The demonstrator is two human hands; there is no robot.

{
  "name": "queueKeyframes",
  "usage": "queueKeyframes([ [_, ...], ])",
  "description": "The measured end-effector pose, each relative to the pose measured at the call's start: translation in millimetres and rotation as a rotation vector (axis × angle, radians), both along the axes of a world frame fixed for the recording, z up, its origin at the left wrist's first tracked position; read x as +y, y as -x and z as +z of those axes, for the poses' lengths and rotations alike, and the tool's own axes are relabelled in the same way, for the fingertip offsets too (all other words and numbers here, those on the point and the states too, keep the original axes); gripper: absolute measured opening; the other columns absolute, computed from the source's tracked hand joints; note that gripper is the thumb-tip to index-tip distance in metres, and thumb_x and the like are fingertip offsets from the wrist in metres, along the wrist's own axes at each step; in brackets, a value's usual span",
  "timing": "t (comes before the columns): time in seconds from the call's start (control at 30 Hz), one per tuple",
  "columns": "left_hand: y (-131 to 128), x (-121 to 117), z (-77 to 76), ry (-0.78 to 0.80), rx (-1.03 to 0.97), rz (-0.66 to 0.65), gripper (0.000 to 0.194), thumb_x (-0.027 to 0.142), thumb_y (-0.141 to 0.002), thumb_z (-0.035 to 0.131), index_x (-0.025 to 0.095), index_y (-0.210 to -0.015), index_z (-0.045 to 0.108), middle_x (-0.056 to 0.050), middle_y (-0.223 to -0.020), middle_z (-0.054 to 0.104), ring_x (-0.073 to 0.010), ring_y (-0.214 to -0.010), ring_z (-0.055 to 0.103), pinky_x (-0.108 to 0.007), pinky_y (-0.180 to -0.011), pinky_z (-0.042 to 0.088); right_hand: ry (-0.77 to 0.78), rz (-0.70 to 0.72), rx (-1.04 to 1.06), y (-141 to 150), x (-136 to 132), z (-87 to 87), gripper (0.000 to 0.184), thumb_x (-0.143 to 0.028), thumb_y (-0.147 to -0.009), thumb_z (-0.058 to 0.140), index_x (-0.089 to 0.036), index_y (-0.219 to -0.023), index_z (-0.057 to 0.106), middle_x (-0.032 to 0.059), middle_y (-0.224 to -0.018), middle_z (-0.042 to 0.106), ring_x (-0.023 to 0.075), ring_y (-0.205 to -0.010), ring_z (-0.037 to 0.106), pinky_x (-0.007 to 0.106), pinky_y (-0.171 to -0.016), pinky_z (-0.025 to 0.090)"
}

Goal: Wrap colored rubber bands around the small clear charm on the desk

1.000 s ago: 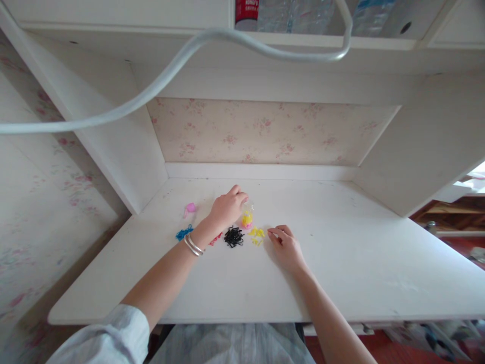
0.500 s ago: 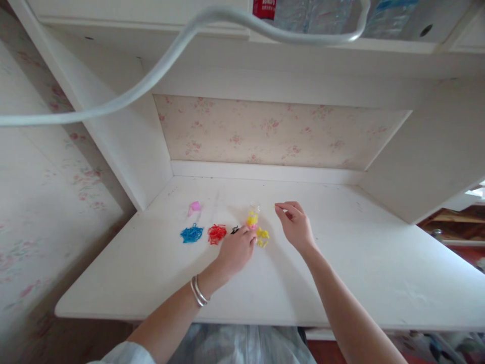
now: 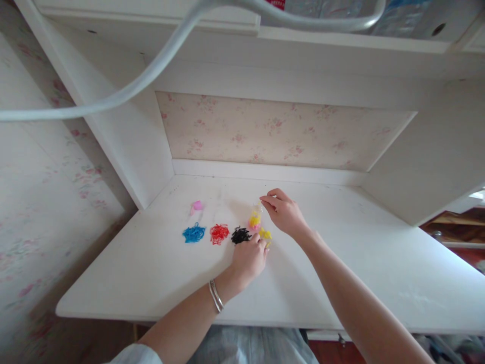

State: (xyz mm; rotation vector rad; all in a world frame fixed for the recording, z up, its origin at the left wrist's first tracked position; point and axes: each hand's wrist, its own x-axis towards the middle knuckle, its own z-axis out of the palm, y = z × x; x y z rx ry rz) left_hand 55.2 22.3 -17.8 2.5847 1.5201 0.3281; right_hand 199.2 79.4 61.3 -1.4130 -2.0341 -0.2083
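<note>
A small clear jar [image 3: 255, 218] with a pink base stands on the desk, holding yellow rubber bands. Over its mouth is my right hand [image 3: 282, 210], finger and thumb pinched on what looks like a tiny yellow rubber band. My left hand [image 3: 250, 258] rests lower down, its fingers closed at the pile of yellow rubber bands [image 3: 265, 234], with a bit of yellow at the fingertips. Just left of the jar lies a pile of black rubber bands [image 3: 240, 234], partly behind my left hand. Red rubber bands [image 3: 219, 233] and blue rubber bands [image 3: 194, 233] form two more piles.
A small pink plastic piece [image 3: 197, 206] lies behind the blue pile. The white desk [image 3: 151, 273] has side panels and a back wall with floral paper. A pale cable or tube [image 3: 151, 73] crosses overhead, below a shelf with plastic bottles [image 3: 341, 7].
My left hand has left the jar's top and come down to the yellow pile. My right hand has risen from beside that pile, then moved left over the jar's mouth. The view has shifted slightly.
</note>
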Motion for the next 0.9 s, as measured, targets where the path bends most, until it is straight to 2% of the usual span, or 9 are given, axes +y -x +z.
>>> queueKeyframes([
  [0.17, -1.5, 2.1, -0.8, -0.010, 0.005, 0.002, 0.029, 0.033, -0.095, 0.033, 0.022, -0.100, 0.059, -0.008, -0.115, 0.057, -0.0170, -0.077, 0.065, -0.030, -0.063, 0.050, 0.013, 0.008, -0.056, -0.2, 2.8, -1.5, 0.025, -0.028, -0.093, 0.045, -0.031, -0.102, 0.068, 0.0005, -0.106, 0.060, 0.0097, -0.073, 0.058, 0.023, -0.065, 0.042],
  [0.33, 0.7, 4.0, -4.3, -0.042, -0.003, 0.005, 0.027, 0.032, -0.094, 0.034, 0.021, -0.098, 0.058, -0.008, -0.117, 0.057, -0.0167, -0.076, 0.065, -0.029, -0.062, 0.050, 0.006, 0.027, -0.024, -1.6, 3.7, -3.3, 0.027, -0.028, -0.093, 0.044, -0.031, -0.103, 0.068, 0.0013, -0.104, 0.060, 0.0095, -0.071, 0.058, 0.023, -0.065, 0.042],
  [0.53, -0.8, 4.4, -5.1, -0.062, 0.015, -0.002, 0.028, 0.031, -0.095, 0.032, 0.020, -0.097, 0.057, -0.008, -0.114, 0.057, -0.0167, -0.073, 0.065, -0.029, -0.059, 0.050, 0.002, 0.023, 0.179, -8.1, -0.4, -7.1, 0.026, -0.031, -0.091, 0.046, -0.027, -0.101, 0.069, 0.0032, -0.101, 0.061, 0.0098, -0.068, 0.056, 0.023, -0.066, 0.044],
  [0.63, -0.8, 3.1, -3.1, -0.058, 0.027, -0.005, 0.029, 0.031, -0.096, 0.030, 0.020, -0.098, 0.057, -0.009, -0.114, 0.057, -0.0161, -0.070, 0.065, -0.028, -0.057, 0.050, 0.034, -0.004, 0.303, -16.6, -5.2, -24.0, 0.026, -0.033, -0.090, 0.046, -0.024, -0.098, 0.069, 0.0039, -0.096, 0.062, 0.0102, -0.066, 0.055, 0.024, -0.063, 0.044],
  [0.83, 3.3, 1.8, -0.2, -0.093, -0.030, -0.011, 0.033, 0.032, -0.098, 0.025, 0.022, -0.103, 0.056, -0.006, -0.110, 0.059, -0.0161, -0.071, 0.064, -0.026, -0.056, 0.049, 0.202, -0.106, 0.462, -32.3, -26.9, -84.5, 0.029, -0.038, -0.088, 0.045, -0.023, -0.094, 0.069, 0.0038, -0.093, 0.063, 0.0112, -0.064, 0.055, 0.026, -0.063, 0.045],
  [0.9, 4.7, 2.5, 0.2, -0.088, -0.061, -0.001, 0.033, 0.032, -0.098, 0.026, 0.022, -0.104, 0.057, -0.007, -0.113, 0.058, -0.0157, -0.073, 0.064, -0.026, -0.058, 0.049, 0.245, -0.122, 0.482, -33.8, -36.4, -99.1, 0.031, -0.039, -0.088, 0.043, -0.022, -0.095, 0.068, 0.0040, -0.094, 0.063, 0.0117, -0.065, 0.056, 0.026, -0.065, 0.045],
])
